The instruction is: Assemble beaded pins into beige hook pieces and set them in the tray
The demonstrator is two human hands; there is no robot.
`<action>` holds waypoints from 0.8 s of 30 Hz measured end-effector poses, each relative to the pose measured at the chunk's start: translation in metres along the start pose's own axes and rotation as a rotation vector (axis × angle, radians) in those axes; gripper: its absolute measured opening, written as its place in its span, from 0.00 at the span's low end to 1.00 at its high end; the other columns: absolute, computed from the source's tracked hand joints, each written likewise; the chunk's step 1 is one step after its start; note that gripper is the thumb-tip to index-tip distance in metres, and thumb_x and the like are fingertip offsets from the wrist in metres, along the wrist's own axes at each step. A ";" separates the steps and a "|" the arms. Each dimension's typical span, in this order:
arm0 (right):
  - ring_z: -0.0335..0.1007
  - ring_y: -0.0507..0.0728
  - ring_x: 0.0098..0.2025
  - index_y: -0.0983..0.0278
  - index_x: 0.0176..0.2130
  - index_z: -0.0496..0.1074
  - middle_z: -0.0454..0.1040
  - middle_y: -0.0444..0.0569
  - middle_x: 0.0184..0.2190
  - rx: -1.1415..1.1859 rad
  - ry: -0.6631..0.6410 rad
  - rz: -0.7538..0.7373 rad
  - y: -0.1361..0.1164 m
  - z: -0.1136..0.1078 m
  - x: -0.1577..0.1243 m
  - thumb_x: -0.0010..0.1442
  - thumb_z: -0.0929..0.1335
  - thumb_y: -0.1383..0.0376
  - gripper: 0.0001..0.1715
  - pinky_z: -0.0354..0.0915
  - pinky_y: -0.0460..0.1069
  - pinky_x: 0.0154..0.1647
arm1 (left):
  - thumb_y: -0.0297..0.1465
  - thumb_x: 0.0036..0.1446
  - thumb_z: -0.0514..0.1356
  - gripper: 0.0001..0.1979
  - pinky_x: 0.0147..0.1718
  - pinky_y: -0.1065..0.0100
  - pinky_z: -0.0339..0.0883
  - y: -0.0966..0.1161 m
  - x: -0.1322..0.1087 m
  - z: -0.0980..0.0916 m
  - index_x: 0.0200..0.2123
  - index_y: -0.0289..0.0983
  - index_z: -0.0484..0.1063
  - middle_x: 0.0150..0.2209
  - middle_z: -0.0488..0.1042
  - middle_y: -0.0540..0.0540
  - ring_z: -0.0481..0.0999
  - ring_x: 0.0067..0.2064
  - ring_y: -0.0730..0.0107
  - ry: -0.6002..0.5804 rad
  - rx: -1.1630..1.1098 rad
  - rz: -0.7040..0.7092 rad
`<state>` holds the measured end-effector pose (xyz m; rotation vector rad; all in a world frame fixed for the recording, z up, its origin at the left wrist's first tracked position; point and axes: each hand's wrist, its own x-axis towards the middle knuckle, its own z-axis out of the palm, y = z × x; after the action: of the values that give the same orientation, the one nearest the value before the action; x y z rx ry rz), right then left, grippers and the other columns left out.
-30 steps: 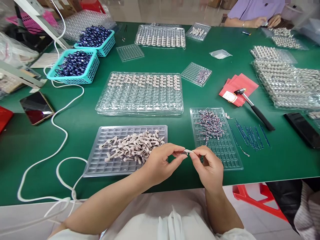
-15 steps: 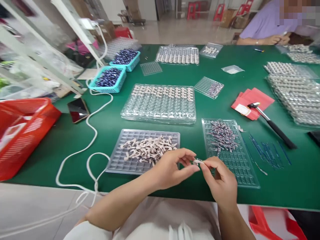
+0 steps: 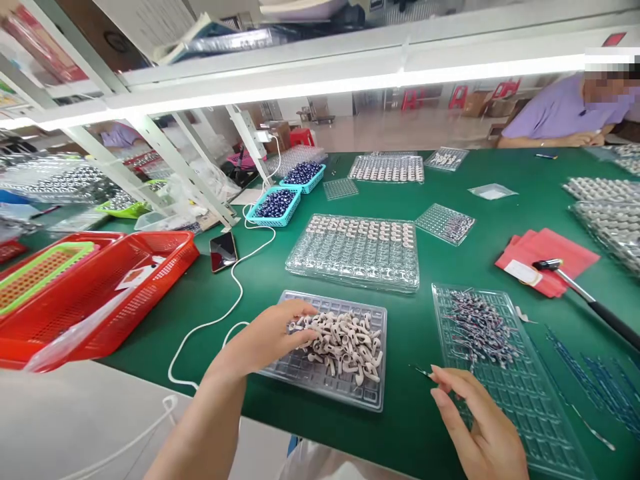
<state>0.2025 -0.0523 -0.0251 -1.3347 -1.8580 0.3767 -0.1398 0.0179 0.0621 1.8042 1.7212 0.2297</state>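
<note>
Down at the near edge of the green table (image 3: pixel 425 267), the left hand (image 3: pixel 270 337) reaches onto the clear grid tray (image 3: pixel 320 380), fingers loosely curled over the left side of the heap of beige hook-shaped pieces (image 3: pixel 345 340); whether it grips one I cannot tell. To the right of that tray, the right hand (image 3: pixel 480 430) hovers with fingers spread, and a thin dark wire part (image 3: pixel 421 371) lies at its fingertips; whether they pinch it I cannot tell. Just right of the hand sits a second clear tray (image 3: pixel 530 407) carrying a pile of small wired parts (image 3: pixel 477 327).
</note>
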 end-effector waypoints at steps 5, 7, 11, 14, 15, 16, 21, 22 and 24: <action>0.78 0.53 0.37 0.58 0.47 0.73 0.78 0.47 0.41 0.018 0.034 0.017 0.004 0.005 0.001 0.66 0.66 0.61 0.10 0.74 0.44 0.39 | 0.46 0.62 0.52 0.26 0.53 0.59 0.71 0.003 0.044 -0.019 0.57 0.38 0.70 0.57 0.73 0.41 0.74 0.55 0.56 0.178 0.126 -0.054; 0.79 0.54 0.38 0.57 0.45 0.74 0.78 0.47 0.41 0.025 0.061 0.012 0.004 0.006 0.001 0.66 0.66 0.60 0.09 0.75 0.44 0.37 | 0.42 0.63 0.51 0.25 0.51 0.61 0.72 0.008 0.084 -0.021 0.57 0.36 0.70 0.56 0.74 0.39 0.76 0.52 0.58 0.245 0.135 -0.021; 0.79 0.55 0.35 0.57 0.45 0.74 0.79 0.48 0.40 0.000 0.081 0.013 0.005 0.001 0.000 0.65 0.66 0.60 0.09 0.75 0.43 0.32 | 0.35 0.63 0.54 0.20 0.57 0.64 0.67 0.017 0.174 -0.015 0.56 0.35 0.71 0.57 0.72 0.39 0.74 0.54 0.62 0.300 0.167 0.036; 0.79 0.56 0.34 0.58 0.44 0.74 0.79 0.50 0.40 -0.060 0.109 0.027 0.010 -0.010 -0.005 0.65 0.67 0.60 0.09 0.75 0.44 0.32 | 0.37 0.63 0.57 0.19 0.58 0.59 0.66 0.020 0.223 -0.007 0.51 0.32 0.72 0.54 0.73 0.38 0.73 0.55 0.63 0.311 0.204 0.026; 0.79 0.57 0.33 0.58 0.45 0.74 0.79 0.51 0.40 -0.080 0.123 0.031 0.013 -0.014 -0.008 0.64 0.67 0.60 0.09 0.76 0.45 0.32 | 0.39 0.62 0.57 0.19 0.57 0.58 0.67 0.019 0.234 -0.004 0.50 0.32 0.73 0.53 0.74 0.39 0.73 0.54 0.64 0.307 0.214 0.014; 0.79 0.57 0.33 0.58 0.45 0.74 0.79 0.51 0.40 -0.097 0.131 0.034 0.016 -0.018 -0.010 0.64 0.67 0.60 0.10 0.76 0.45 0.31 | 0.40 0.62 0.57 0.19 0.56 0.57 0.68 0.019 0.243 -0.002 0.48 0.32 0.73 0.51 0.74 0.39 0.73 0.53 0.65 0.299 0.221 -0.001; 0.79 0.55 0.36 0.58 0.45 0.74 0.79 0.49 0.40 -0.137 0.184 0.089 0.028 -0.029 -0.023 0.65 0.66 0.61 0.10 0.75 0.43 0.34 | 0.43 0.61 0.58 0.20 0.50 0.61 0.70 0.017 0.264 0.003 0.45 0.31 0.74 0.48 0.75 0.41 0.74 0.47 0.68 0.256 0.245 -0.062; 0.79 0.54 0.37 0.58 0.45 0.74 0.79 0.48 0.40 -0.129 0.199 0.102 0.029 -0.029 -0.024 0.65 0.66 0.61 0.09 0.75 0.43 0.36 | 0.43 0.61 0.58 0.20 0.49 0.61 0.70 0.017 0.266 0.005 0.44 0.31 0.74 0.47 0.75 0.41 0.75 0.46 0.68 0.256 0.250 -0.072; 0.78 0.54 0.39 0.58 0.44 0.75 0.78 0.47 0.41 -0.096 0.219 0.128 0.028 -0.031 -0.026 0.66 0.66 0.63 0.09 0.74 0.44 0.39 | 0.41 0.60 0.59 0.18 0.49 0.61 0.70 0.020 0.269 0.007 0.41 0.31 0.75 0.44 0.77 0.41 0.75 0.45 0.67 0.268 0.257 -0.094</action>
<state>0.2472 -0.0706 -0.0349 -1.5019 -1.6320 0.1999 -0.0834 0.2711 -0.0107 1.9373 2.0990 0.2274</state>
